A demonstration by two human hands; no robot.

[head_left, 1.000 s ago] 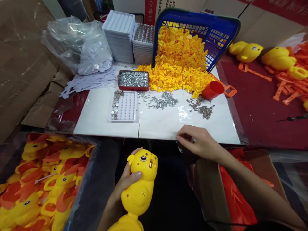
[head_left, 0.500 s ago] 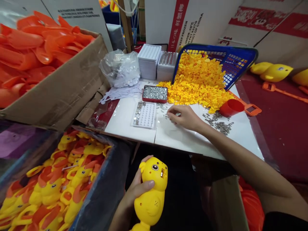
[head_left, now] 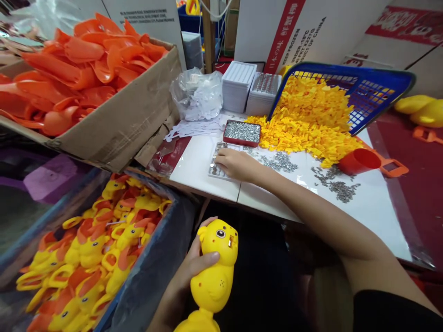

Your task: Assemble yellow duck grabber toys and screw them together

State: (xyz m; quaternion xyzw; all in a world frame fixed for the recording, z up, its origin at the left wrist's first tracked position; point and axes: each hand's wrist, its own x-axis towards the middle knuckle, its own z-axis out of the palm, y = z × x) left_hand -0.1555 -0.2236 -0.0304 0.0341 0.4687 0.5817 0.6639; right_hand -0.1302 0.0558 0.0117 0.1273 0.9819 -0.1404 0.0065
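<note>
My left hand (head_left: 188, 272) is wrapped round a yellow toy duck (head_left: 215, 272), held upright low in the view below the table edge. My right hand (head_left: 232, 163) reaches across the white table top (head_left: 194, 163) and rests with curled fingers on a small clear tray (head_left: 214, 168) of round silver button cells. Whether the fingers hold a cell is hidden. A red tin (head_left: 242, 133) of small metal parts stands just behind the tray. Loose metal bits (head_left: 278, 161) lie scattered to the right of my hand.
A tilted blue basket (head_left: 374, 92) spills small yellow plastic pieces (head_left: 308, 120). An orange cup (head_left: 360, 161) lies at the right. White tray stacks (head_left: 238, 85) and a plastic bag (head_left: 199, 94) stand behind. A cardboard box (head_left: 114, 124) holds orange parts; a bin (head_left: 152, 276) holds yellow ducks.
My right hand has moved left from the scattered metal bits onto the clear tray of button cells. The view has swung left. The left hand still holds the duck.
</note>
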